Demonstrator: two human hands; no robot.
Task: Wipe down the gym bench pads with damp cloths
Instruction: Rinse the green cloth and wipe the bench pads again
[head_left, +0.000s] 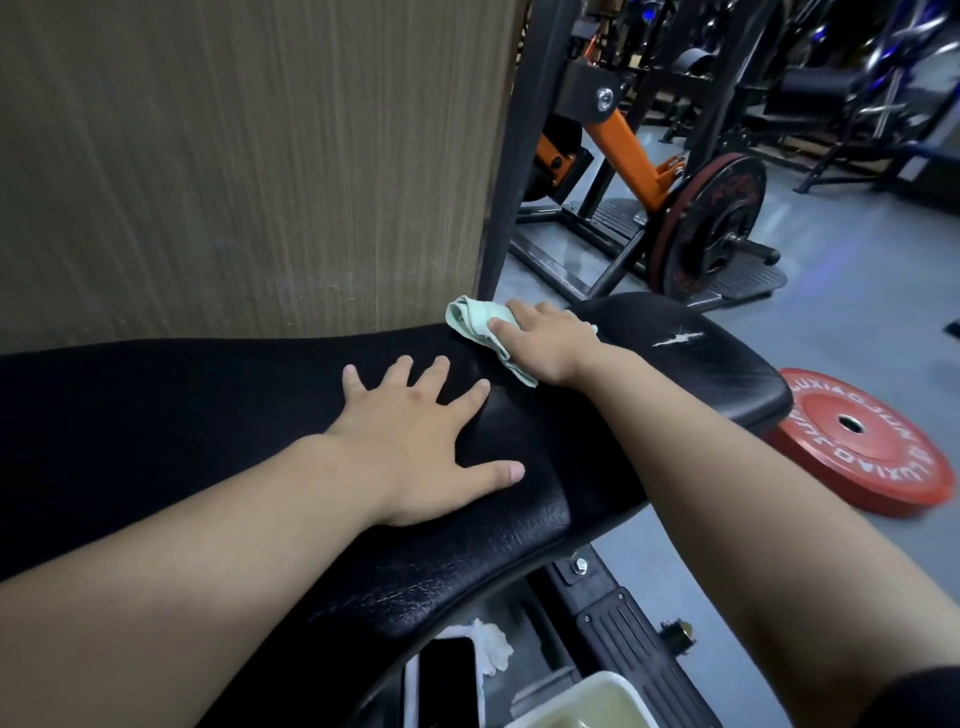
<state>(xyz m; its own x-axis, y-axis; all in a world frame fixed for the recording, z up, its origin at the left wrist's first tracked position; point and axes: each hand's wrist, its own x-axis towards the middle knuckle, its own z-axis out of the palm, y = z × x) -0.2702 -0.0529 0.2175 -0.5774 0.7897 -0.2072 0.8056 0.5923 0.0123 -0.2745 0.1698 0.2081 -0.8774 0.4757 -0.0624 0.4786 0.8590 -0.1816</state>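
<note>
**Floppy rag on grippy vinyl: press it, don't pinch it**

The left hand (415, 441) is spread flat on the long bench pad (156, 415), fingers wide and holding nothing; I'd guess it's bracing. Just past it, the pale green cloth (475, 319) is bunched at the pad's far edge, by the wooden panel (234, 156). It looks light and limp, and I reckon it'll drag on that cracked vinyl, so palm on top of the wad works best. The right hand (550, 345) does exactly that, fingers laid fairly straight over it and pressing down. Further right, the seat pad (727, 374) has a tear that might snag.
</note>
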